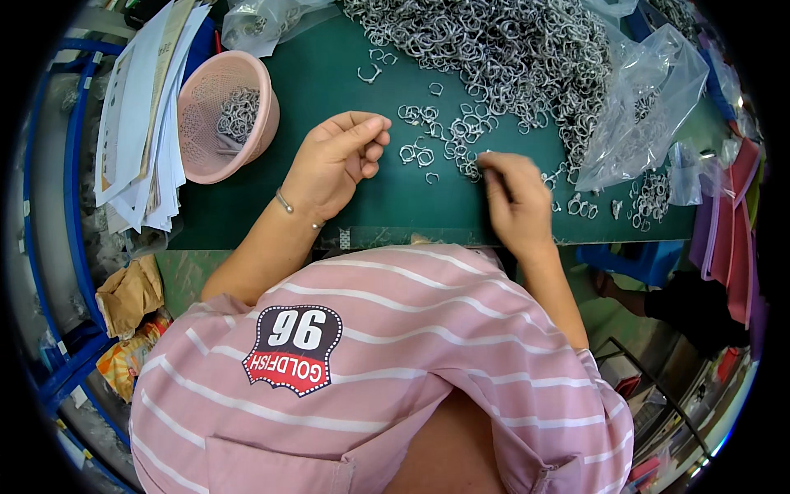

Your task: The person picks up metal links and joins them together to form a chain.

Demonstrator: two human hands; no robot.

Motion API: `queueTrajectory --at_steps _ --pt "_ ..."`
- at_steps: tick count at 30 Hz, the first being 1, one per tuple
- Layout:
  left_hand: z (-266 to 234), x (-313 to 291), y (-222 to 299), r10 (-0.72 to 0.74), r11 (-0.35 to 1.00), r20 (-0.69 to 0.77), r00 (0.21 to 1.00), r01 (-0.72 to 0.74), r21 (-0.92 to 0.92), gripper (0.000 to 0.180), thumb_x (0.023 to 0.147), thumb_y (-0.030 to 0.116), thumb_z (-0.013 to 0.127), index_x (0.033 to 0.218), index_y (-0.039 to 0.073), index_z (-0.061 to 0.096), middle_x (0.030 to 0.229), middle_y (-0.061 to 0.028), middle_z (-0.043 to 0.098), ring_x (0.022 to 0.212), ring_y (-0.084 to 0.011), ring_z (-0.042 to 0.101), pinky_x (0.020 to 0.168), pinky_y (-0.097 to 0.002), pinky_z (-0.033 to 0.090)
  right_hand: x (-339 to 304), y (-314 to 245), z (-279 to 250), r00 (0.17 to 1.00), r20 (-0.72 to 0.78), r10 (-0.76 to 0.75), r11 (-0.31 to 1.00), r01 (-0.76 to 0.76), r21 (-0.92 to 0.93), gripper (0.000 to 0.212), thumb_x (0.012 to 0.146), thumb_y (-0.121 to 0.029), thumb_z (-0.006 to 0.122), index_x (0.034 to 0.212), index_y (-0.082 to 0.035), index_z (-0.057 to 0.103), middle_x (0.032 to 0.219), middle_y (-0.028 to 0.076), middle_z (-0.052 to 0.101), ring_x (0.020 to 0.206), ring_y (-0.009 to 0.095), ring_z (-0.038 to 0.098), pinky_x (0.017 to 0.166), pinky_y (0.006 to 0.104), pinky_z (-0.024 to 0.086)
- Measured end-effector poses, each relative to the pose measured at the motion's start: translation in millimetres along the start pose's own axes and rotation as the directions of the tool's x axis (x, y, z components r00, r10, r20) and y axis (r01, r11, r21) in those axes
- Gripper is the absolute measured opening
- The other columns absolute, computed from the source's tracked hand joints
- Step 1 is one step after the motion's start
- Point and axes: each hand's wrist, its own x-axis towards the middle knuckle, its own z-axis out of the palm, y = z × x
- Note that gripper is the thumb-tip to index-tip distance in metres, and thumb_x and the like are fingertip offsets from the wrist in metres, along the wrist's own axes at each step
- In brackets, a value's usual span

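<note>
Over the green tabletop (387, 198), my left hand (337, 160) is raised with its thumb pressed to the curled forefinger. Anything in that pinch is too small to make out. My right hand (520, 198) is curled, palm down, its fingertips at the edge of a loose cluster of small grey metal rings (471, 128). What its fingers grip is hidden. Between the hands lie a few separate rings (417, 153). Behind them a large heap of the same grey rings (510, 49) spreads over the back of the table.
A pink perforated basket (267, 107) holding some rings stands at the left, beside a stack of papers (136, 123). Clear plastic bags lie at the right (650, 99) and back left (267, 20). More rings (650, 200) lie near the right front edge. A blue stool (638, 263) stands below.
</note>
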Motion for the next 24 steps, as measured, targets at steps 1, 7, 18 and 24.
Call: queueTrajectory --at_steps 1,7,18,24 --pt "-0.6 -0.9 -0.3 0.022 0.996 0.003 1.0 -0.022 0.082 0.016 0.09 0.015 0.057 0.095 0.0 0.06 0.075 -0.0008 0.055 0.056 -0.0059 0.045 0.048 -0.018 0.035 -0.5 5.3 -4.7 0.996 -0.082 0.032 0.999 -0.034 -0.026 0.02 0.076 0.005 0.058 0.094 -0.002 0.061 0.087 0.013 0.064 0.082 0.029 0.06 0.074 0.0353 0.047" --pt "19.6 8.0 -2.1 0.076 0.862 0.091 0.993 -0.111 0.495 0.016 0.083 0.013 0.066 0.093 0.0 0.063 0.076 0.0015 0.055 0.057 -0.0028 0.041 0.049 -0.0162 0.032 2.3 14.5 -12.6 0.974 -0.182 0.138 0.984 -0.156 -0.089 0.02 0.074 0.003 0.062 0.093 -0.003 0.061 0.086 0.009 0.064 0.081 0.026 0.06 0.073 0.0343 0.046" --pt "45.1 24.7 -22.7 0.016 0.685 0.281 0.96 -0.215 0.696 0.015 0.079 0.006 0.069 0.093 0.001 0.064 0.08 0.0022 0.06 0.066 -0.0016 0.049 0.06 -0.0163 0.041 2.0 2.8 0.7 0.913 -0.054 0.405 0.894 -0.383 0.234 0.022 0.073 0.003 0.069 0.092 -0.003 0.059 0.083 0.006 0.064 0.077 0.015 0.061 0.072 0.0259 0.047" --pt "47.3 24.6 -32.1 0.042 0.694 0.337 0.941 -0.27 0.668 0.014 0.077 0.005 0.071 0.088 0.001 0.063 0.082 -0.0004 0.062 0.069 -0.0038 0.053 0.061 -0.0178 0.043 -1.2 -12.6 3.7 0.851 0.109 0.514 0.51 -0.405 0.759 0.02 0.076 0.007 0.067 0.094 0.003 0.058 0.089 0.009 0.064 0.08 0.013 0.061 0.072 0.0243 0.05"
